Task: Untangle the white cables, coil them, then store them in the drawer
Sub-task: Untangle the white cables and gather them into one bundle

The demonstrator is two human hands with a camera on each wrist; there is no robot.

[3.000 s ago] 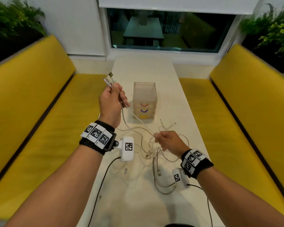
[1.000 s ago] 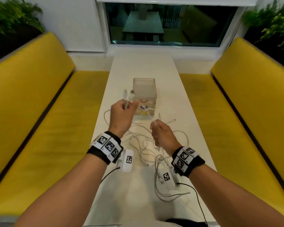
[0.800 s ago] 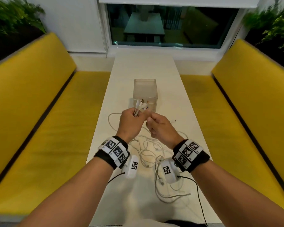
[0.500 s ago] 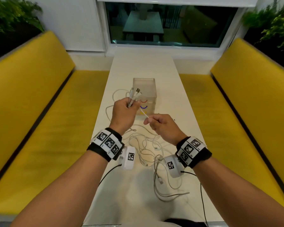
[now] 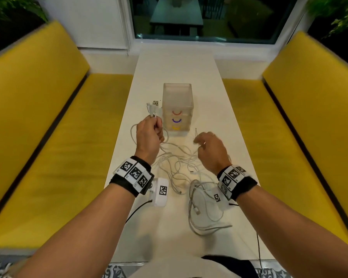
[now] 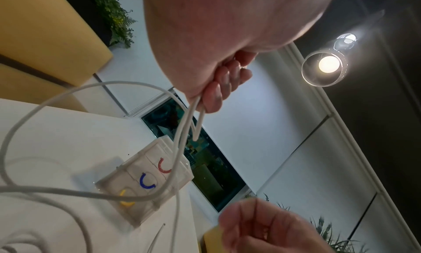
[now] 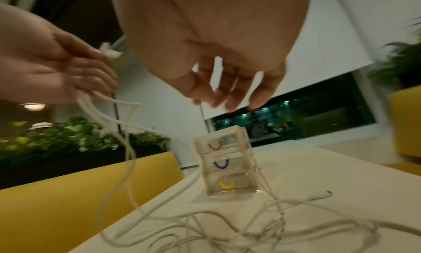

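Observation:
My left hand [image 5: 149, 135] is raised just left of the drawer unit and grips a bundle of white cable ends, whose plugs [image 5: 153, 109] stick up above the fist. In the left wrist view its curled fingers [image 6: 218, 87] clamp the cords [image 6: 180, 140], which hang down to the table. The tangled white cables [image 5: 179, 165] spread between my wrists, also seen in the right wrist view [image 7: 227, 230]. My right hand [image 5: 209, 149] hovers over the tangle with loose fingers [image 7: 227, 94] that hold nothing. The translucent three-drawer unit [image 5: 177, 97] has red, blue and yellow handles, all drawers shut.
The narrow white table [image 5: 177, 63] runs toward a dark window. Yellow benches flank it on the left [image 5: 38, 117] and right [image 5: 309, 117]. A looser loop of cable [image 5: 205, 217] lies by my right wrist near the table's front edge.
My right hand brought a cable end to the left hand's bundle, let go and dropped back right over the tangle. The left hand keeps the ends, lower than three seconds ago.

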